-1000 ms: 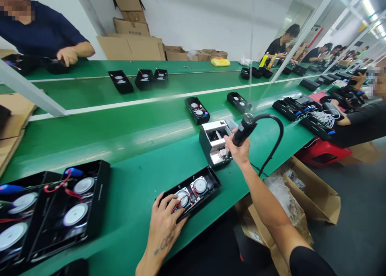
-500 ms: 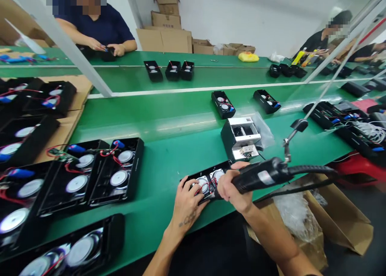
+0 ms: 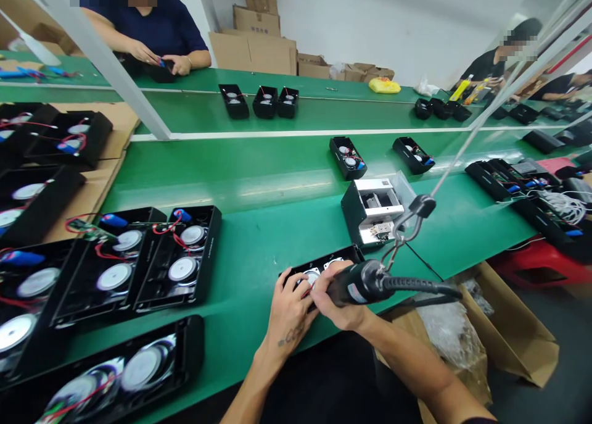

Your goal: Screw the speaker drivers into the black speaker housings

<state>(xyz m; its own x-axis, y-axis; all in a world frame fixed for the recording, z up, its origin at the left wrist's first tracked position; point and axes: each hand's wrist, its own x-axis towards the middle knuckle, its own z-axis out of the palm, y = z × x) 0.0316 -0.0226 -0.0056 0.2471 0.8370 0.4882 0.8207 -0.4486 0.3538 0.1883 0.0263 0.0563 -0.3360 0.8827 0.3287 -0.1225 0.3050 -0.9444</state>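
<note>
A black speaker case with round white speakers lies at the near edge of the green bench. My left hand rests on its left end, fingers bent over the rim and pressed on it. My right hand is wrapped round a black electric screwdriver, held nearly level over the case, with a cable trailing right. The tool's tip is hidden by my hands. Behind the case stands a silver and black box-shaped device, open at the top.
Open speaker cases with wires crowd the left side. Two more lie beyond the device. A hanging cord reaches the screwdriver. Cardboard boxes stand below at right. People work across the bench; a person's hands hold a black part.
My right hand and the screwdriver have moved left, closer to my left hand. The hanging cord's lower end has swung left and down with the tool. The view has shifted slightly.
</note>
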